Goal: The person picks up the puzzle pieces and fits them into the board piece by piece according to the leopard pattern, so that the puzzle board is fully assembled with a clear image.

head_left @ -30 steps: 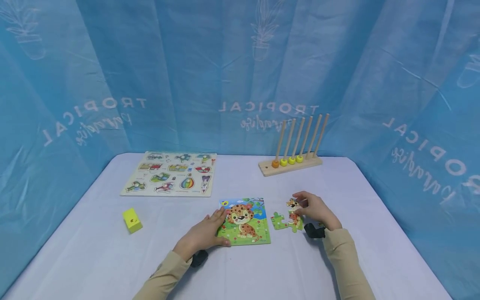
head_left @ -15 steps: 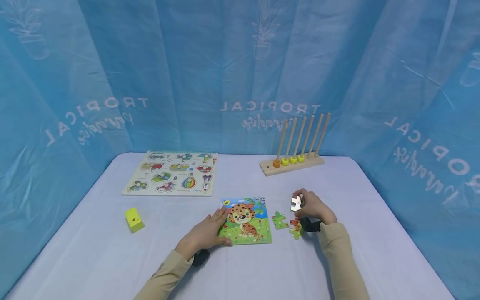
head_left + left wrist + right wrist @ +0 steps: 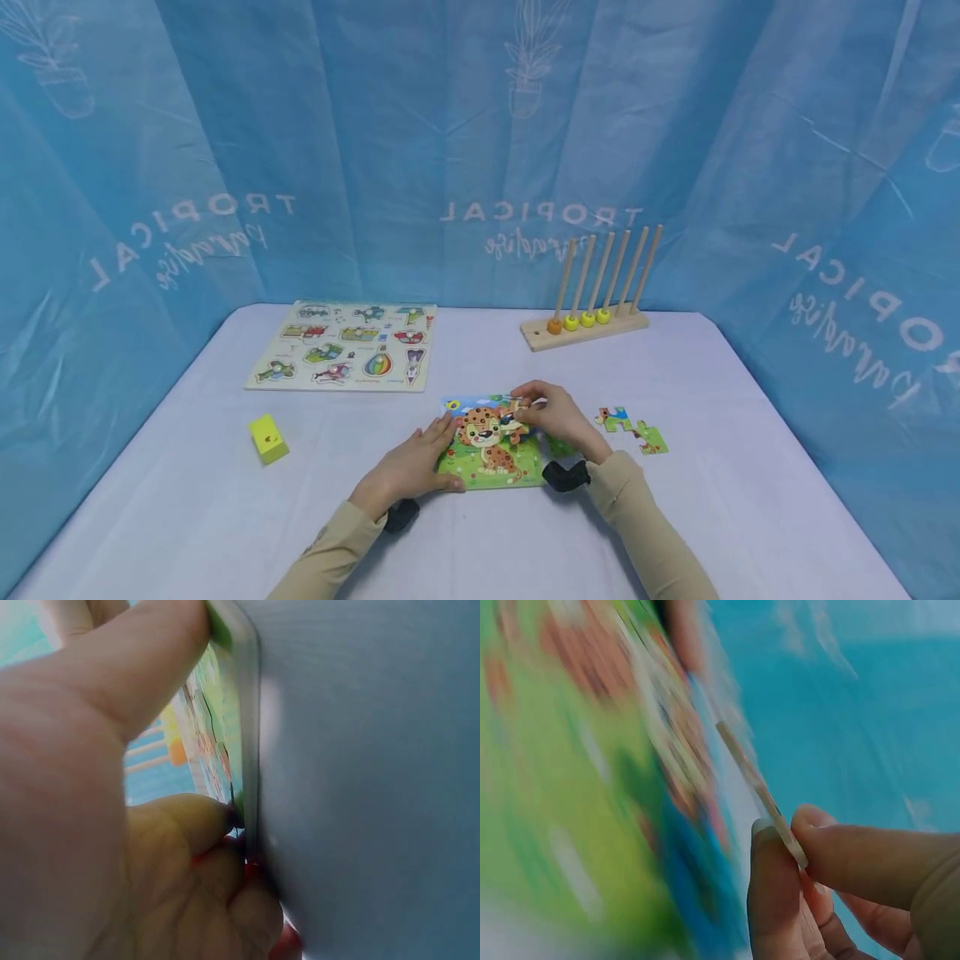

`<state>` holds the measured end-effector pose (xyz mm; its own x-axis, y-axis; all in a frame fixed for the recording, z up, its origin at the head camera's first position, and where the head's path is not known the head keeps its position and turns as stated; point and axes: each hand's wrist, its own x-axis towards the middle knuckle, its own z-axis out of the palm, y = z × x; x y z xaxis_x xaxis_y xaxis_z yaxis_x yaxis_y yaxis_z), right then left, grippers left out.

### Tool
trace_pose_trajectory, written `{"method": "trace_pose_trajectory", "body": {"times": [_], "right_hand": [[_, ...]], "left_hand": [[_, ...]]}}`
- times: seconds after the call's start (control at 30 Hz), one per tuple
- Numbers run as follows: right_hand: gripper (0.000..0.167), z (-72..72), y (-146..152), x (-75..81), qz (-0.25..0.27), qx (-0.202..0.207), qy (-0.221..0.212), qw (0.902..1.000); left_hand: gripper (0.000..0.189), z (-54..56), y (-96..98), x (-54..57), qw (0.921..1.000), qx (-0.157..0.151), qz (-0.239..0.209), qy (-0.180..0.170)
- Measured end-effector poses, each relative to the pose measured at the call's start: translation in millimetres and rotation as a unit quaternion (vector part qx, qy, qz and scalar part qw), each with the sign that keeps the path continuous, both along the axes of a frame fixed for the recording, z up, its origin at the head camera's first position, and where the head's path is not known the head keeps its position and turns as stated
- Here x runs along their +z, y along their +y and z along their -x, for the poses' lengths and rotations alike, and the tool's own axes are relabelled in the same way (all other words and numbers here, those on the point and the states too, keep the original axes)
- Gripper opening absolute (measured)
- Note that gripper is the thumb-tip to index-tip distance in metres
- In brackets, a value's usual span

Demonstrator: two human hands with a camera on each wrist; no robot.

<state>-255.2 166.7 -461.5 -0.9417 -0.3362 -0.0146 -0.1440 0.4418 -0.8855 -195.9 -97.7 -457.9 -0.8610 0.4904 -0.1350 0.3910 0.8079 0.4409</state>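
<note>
A leopard jigsaw puzzle (image 3: 487,467) lies flat on the table in the head view. My left hand (image 3: 408,467) rests along its left side, fingers stretched onto the edge and thumb at the near corner; the left wrist view shows the thumb (image 3: 142,660) against the board's rim. Over the upper right of the puzzle, my right hand (image 3: 562,421) pinches a jigsaw piece (image 3: 514,423) between thumb and fingers. The right wrist view shows that piece (image 3: 761,795) edge-on, apart from the blurred puzzle. A green piece (image 3: 559,448) is partly covered by the right hand.
More loose jigsaw pieces (image 3: 649,437) lie right of the right hand. A wooden peg rack (image 3: 585,329) with several beads stands at the back right. A vehicle peg puzzle board (image 3: 341,346) lies at the back left, a yellow block (image 3: 267,439) nearer.
My right hand has lifted a jigsaw piece and carried it left over the puzzle, uncovering loose pieces at the right. My left hand stays on the puzzle's edge.
</note>
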Motion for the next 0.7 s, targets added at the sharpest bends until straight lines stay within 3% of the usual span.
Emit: {"method": "trace_pose_trajectory", "body": {"times": [0.1,0.23,0.43,0.53,0.7], "right_hand": [[0.026,-6.6,-22.5,-3.1,-0.028,0.016,0.024,0.9992],[0.023,-10.9,-41.0,-5.7,-0.079,-0.001,0.069,0.9945],[0.023,-14.2,-56.1,-3.7,-0.174,-0.025,0.148,0.9733],[0.022,-13.5,-57.8,-4.2,-0.187,-0.026,0.145,0.9713],[0.027,-12.1,-54.7,-6.6,-0.174,-0.013,0.097,0.9798]], "left_hand": [[0.096,0.8,0.6,-1.2,1.0000,-0.001,0.001,0.001],[0.096,0.3,1.0,-1.0,1.0000,0.000,0.002,0.004],[0.095,-2.1,0.4,2.1,0.9999,0.004,0.008,0.005],[0.095,-2.5,0.8,2.6,1.0000,0.005,0.005,0.004],[0.095,-2.5,1.4,2.1,1.0000,0.003,0.005,0.004]]}}
